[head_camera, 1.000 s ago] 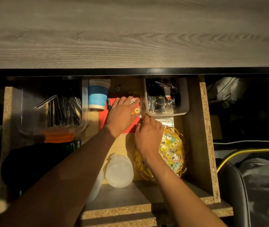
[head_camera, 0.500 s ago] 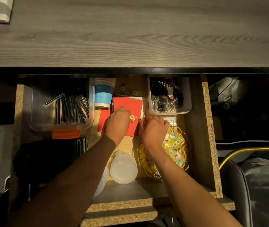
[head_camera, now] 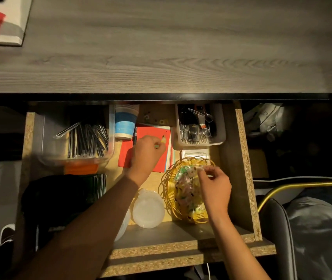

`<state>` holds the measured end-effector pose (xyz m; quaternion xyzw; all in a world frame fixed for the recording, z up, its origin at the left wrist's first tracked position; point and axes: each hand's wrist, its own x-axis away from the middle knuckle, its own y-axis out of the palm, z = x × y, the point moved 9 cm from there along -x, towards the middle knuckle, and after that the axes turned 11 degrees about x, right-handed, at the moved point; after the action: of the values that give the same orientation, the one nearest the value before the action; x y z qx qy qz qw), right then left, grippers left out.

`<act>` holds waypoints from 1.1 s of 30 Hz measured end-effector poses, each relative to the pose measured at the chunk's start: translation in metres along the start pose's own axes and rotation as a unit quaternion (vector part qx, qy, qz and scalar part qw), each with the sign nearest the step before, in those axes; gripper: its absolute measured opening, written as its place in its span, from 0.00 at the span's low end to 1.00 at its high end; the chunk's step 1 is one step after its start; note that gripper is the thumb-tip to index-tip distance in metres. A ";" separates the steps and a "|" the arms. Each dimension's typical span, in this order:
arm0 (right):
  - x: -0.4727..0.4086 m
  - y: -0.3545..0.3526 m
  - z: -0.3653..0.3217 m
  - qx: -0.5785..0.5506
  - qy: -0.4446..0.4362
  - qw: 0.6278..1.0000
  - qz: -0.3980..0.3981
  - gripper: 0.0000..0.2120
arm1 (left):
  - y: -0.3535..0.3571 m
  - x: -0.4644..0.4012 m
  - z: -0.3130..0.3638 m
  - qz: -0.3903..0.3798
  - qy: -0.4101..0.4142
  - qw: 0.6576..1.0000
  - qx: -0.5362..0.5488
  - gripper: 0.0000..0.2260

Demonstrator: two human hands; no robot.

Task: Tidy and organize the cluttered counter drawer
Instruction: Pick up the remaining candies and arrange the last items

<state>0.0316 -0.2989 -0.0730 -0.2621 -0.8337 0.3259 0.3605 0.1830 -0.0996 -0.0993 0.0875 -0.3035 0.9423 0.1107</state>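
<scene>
Below the table (head_camera: 161, 47) edge, inside the open drawer (head_camera: 241, 158), I see my left hand (head_camera: 144, 154) over the red paper (head_camera: 157, 136), its fingertips pinching a small yellowish piece. To its right, my right hand (head_camera: 215, 188) hovers over the yellow wire basket (head_camera: 167, 186) of wrapped candies (head_camera: 187, 190), fingers curled on a clear wrapper. A white cutlery tray (head_camera: 220, 130) sits behind the basket.
</scene>
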 end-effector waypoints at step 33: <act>-0.040 0.139 -0.084 0.199 -0.009 0.974 -0.107 0.25 | -0.046 0.045 -0.060 0.025 -0.317 0.948 0.000 0.24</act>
<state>0.1482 -0.2061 -0.1476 -0.0910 -0.7784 0.4475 0.4307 0.1462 -0.0209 -0.1112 0.3743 -0.3251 0.8683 -0.0153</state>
